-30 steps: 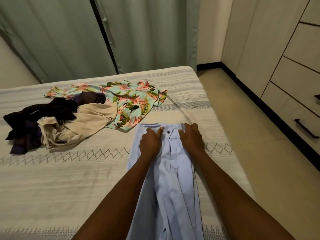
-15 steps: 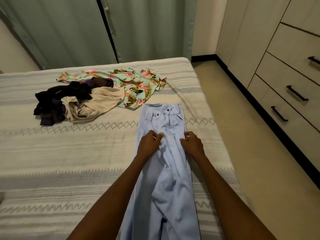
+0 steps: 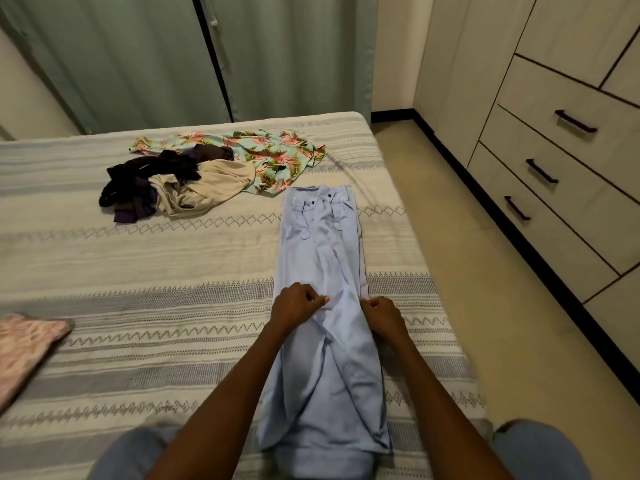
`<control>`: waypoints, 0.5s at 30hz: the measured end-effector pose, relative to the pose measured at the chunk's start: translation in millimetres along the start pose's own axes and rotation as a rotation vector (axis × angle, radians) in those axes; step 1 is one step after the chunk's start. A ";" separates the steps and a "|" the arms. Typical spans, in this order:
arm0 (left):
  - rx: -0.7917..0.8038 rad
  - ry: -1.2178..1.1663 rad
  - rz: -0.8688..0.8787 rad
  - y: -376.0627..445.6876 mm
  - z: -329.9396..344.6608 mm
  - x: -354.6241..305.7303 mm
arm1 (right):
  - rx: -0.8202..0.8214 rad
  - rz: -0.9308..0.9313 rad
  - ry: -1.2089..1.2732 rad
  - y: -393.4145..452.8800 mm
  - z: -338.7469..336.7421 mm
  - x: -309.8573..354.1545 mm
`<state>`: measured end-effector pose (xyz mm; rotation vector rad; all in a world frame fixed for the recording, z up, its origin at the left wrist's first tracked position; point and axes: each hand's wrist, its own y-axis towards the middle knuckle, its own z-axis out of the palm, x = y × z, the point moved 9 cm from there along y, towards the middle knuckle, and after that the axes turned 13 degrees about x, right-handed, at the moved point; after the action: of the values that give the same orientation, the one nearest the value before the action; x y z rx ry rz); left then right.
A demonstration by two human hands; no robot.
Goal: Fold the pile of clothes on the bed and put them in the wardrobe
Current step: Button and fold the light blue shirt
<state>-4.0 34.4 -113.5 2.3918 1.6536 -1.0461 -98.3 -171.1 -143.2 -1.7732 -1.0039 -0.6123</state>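
Note:
Light blue trousers (image 3: 322,258) lie lengthwise on the striped bed (image 3: 173,271), waistband at the far end, legs doubled over each other. My left hand (image 3: 294,304) and my right hand (image 3: 382,315) rest halfway down the legs with fingers curled, each pinching the blue cloth. Behind them a pile holds a floral shirt (image 3: 273,157), a beige garment (image 3: 211,187) and dark clothes (image 3: 138,185). The wardrobe (image 3: 561,140) with drawers stands to the right across the floor.
A pink patterned cloth (image 3: 24,344) lies at the bed's left edge. Green curtains (image 3: 207,53) hang behind the bed. A strip of tiled floor (image 3: 485,271) runs between bed and wardrobe. My knees show at the bottom edge.
Both hands have slid from the waistband down the trouser legs toward me. The view has pulled back, so more of the bed and the pink cloth now show.

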 end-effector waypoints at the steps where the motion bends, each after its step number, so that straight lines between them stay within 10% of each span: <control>1: 0.006 0.001 -0.017 -3.5 0.8 2.9 | -0.011 0.005 0.014 -11.2 2.0 -3.5; 15: -0.298 -0.702 -0.098 -49.7 -20.1 22.0 | -0.261 -0.124 0.160 -84.4 10.0 -19.4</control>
<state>-31.6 81.5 -94.2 1.5158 1.5191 -1.3307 -180.4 -153.0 -119.8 -1.8615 -0.9614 -0.9855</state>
